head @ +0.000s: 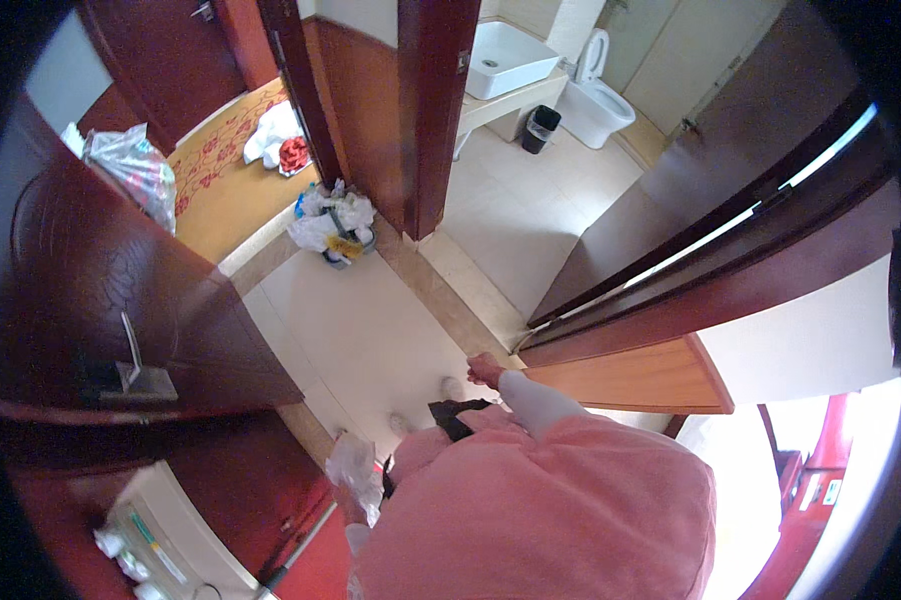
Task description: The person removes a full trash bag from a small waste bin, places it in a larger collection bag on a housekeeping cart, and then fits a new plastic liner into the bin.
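My right hand [485, 371] hangs in front of me beside the wooden wall panel, its fingers curled, with nothing plainly seen in it. At my left side, a crumpled clear plastic bag [354, 469] covers most of my left hand [347, 504], which appears to hold it; the fingers are hidden. Ahead on the tiled floor, by the doorway, stands a grey caddy [338, 259] filled with white plastic bags and a yellow item. Beyond it, on the patterned corridor carpet, lie white cloths [274, 131] and a red cloth [294, 154].
The dark entrance door [217, 330] stands open at left, with a full clear bag [139, 169] near its far edge. To the right, a bathroom doorway shows a washbasin [510, 64], a toilet [596, 109], a black bin [542, 129] and an open door [690, 165]. A pole [304, 544] leans at lower left.
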